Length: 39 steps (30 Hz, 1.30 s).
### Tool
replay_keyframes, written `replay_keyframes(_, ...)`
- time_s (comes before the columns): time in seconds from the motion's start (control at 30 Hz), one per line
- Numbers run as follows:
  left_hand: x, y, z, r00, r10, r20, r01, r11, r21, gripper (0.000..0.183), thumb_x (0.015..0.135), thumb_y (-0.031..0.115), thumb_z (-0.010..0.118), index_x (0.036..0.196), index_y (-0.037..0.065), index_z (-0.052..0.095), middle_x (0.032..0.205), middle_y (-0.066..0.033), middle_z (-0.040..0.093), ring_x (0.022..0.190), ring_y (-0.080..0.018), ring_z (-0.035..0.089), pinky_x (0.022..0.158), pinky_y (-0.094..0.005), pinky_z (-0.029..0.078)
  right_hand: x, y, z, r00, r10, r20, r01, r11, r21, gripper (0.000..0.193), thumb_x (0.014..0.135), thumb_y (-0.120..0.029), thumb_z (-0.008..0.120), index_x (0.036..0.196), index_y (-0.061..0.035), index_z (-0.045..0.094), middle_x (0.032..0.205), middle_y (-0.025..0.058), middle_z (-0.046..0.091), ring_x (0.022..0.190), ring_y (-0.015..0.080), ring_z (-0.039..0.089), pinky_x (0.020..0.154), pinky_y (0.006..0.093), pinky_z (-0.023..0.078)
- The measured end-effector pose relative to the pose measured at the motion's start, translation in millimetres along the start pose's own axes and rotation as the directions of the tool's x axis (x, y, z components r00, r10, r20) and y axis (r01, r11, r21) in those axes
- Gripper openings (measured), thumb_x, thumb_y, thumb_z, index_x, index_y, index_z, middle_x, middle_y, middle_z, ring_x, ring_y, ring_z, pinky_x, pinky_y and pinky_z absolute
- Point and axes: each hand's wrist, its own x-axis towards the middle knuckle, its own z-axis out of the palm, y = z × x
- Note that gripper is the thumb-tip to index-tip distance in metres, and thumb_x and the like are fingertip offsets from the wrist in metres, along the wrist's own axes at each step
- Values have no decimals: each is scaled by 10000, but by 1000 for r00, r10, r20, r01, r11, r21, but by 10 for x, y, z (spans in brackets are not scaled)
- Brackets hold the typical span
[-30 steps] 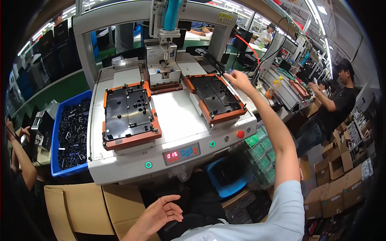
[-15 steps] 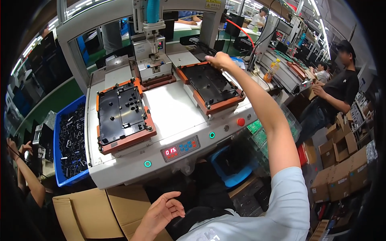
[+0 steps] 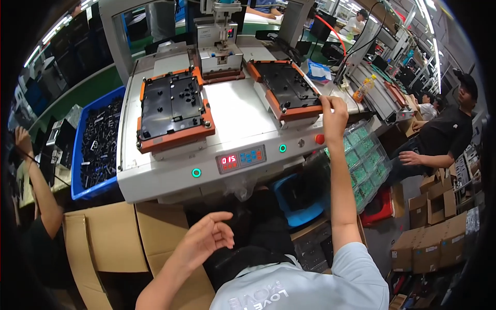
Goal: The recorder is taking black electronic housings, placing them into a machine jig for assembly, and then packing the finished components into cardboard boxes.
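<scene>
My right hand (image 3: 335,111) is at the near right corner of the right orange fixture (image 3: 305,112), its fingers bent and drawn together. Its fingertips touch the corner; what they pinch there, if anything, is hidden. A thin black plastic panel (image 3: 289,85) lies in that fixture. In the left orange fixture (image 3: 173,139) sits another black plastic panel (image 3: 170,106) with small raised parts. Below the machine's front edge, my left hand (image 3: 209,237) hangs in the air with nothing in it, its fingers loosely bent and apart.
Between the fixtures, at the back, stands a machine head (image 3: 219,54). The front carries a control panel (image 3: 240,160) and a red stop button (image 3: 319,139). A blue bin (image 3: 77,170) of small black parts stands left, clear trays of green circuit boards (image 3: 359,165) right. Other people work nearby.
My right hand has come nearer along the right fixture, from its far edge to its near right corner. My left hand stays near the same place, and the whole view has shifted.
</scene>
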Motion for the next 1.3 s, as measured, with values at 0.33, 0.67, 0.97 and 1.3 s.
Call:
replay_keyframes(0.33, -467, 321, -11, 792, 542, -282, -204, 670, 714, 235, 960, 165, 497, 1127, 17, 571, 841, -53, 616, 811, -128, 588, 765, -272, 465, -720, -412, -149, 985, -169, 23, 167, 983, 77, 349, 900, -76, 579, 1239, 4, 555, 1187, 155, 598, 1088, 313, 537, 942, 371, 401)
replay_keyframes(0.67, -1970, -4, -770, 564, 687, -458, -390, 711, 585, 257, 947, 203, 538, 791, 1, 563, 651, -98, 576, 570, -179, 555, 541, -293, 458, -1429, -646, -82, 946, -305, 106, 301, 952, 54, 245, 879, -35, 596, 1117, -21, 648, 1165, 136, 625, 1131, 300, 558, 978, 395, 400)
replay_keyframes(0.97, -2691, -1268, -2373, 376, 401, -836, 876, 142, 462, 265, 877, 163, 552, 1040, -34, 623, 962, -215, 665, 849, -375, 645, 810, -400, 517, -740, -1567, 57, 927, -175, 331, 23, 910, 414, 257, 921, -179, 586, 1106, -7, 633, 980, 130, 663, 857, 168, 628, 741, 314, 485)
replay_keyframes(1.3, -2395, -2982, -3398, 542, 655, -527, 682, 24, 731, 412, 808, 217, 578, 1151, -11, 556, 1146, -247, 560, 1043, -368, 547, 891, -450, 451, -518, -2235, 492, 798, -259, 544, 50, 928, 369, 286, 967, -228, 440, 1137, -2, 483, 986, 240, 622, 917, 419, 586, 818, 462, 449)
